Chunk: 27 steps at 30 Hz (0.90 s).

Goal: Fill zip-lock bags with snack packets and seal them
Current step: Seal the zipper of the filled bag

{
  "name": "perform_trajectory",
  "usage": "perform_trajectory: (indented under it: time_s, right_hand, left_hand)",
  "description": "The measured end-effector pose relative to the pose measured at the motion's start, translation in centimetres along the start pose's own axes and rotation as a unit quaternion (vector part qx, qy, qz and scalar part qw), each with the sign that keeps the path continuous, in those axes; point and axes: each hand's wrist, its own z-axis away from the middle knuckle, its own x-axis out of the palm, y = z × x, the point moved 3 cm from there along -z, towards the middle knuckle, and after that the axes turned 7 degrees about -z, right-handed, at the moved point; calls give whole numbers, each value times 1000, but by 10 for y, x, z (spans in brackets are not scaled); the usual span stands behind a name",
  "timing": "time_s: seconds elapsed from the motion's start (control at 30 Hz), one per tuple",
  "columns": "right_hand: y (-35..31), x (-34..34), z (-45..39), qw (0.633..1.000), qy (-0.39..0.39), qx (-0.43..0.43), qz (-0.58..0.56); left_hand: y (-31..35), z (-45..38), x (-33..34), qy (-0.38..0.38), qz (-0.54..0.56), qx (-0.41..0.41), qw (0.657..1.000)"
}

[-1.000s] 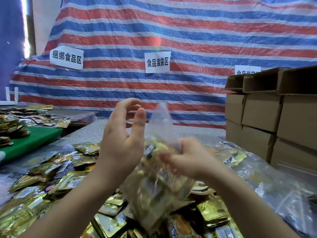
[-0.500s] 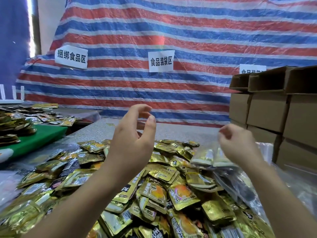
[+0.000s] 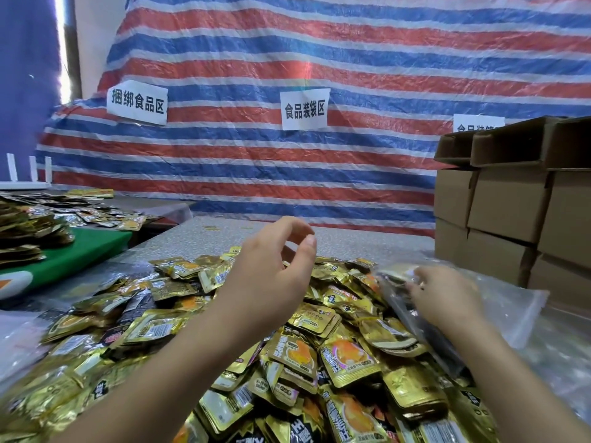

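A big heap of gold foil snack packets (image 3: 319,346) covers the table in front of me. My left hand (image 3: 271,276) hovers above the middle of the heap, thumb and fingers curled apart and holding nothing. To the right, my right hand (image 3: 447,295) is low at the heap's right edge. Its fingertips pinch the top of a clear zip-lock bag (image 3: 393,274), which holds packets and lies slanted on the heap. I cannot make out whether the bag's seal is closed.
Stacked cardboard boxes (image 3: 511,212) stand at the right. More clear plastic bags (image 3: 518,308) lie under and beyond my right hand. At the left is a green mat (image 3: 80,251) with further packets (image 3: 32,225). A striped tarp (image 3: 319,59) with paper signs hangs behind the grey table (image 3: 224,235).
The filled bag was held up between both hands. My right hand carried it right and down onto the heap's edge. My left hand let go and stays raised, open.
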Motion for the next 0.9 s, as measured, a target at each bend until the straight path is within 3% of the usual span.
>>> perform_trajectory:
  time_s: [0.17, 0.47, 0.63, 0.77, 0.9]
  right_hand:
    - [16, -7, -2, 997, 24, 75, 5]
    - [-28, -34, 8, 989, 79, -50, -111]
    - [-54, -37, 21, 967, 17, -79, -242]
    - [-74, -35, 30, 953, -23, -107, -284]
    - [-90, -35, 38, 918, -83, -105, -374]
  left_hand:
    - [1, 1, 2, -3, -3, 11, 1000]
    - [-2, 3, 8, -6, -32, 26, 999]
    - [-9, 0, 9, -31, -131, 57, 989]
    - [-41, -6, 2, -47, -267, -13, 962]
    - [-96, -11, -22, -102, -411, -156, 893]
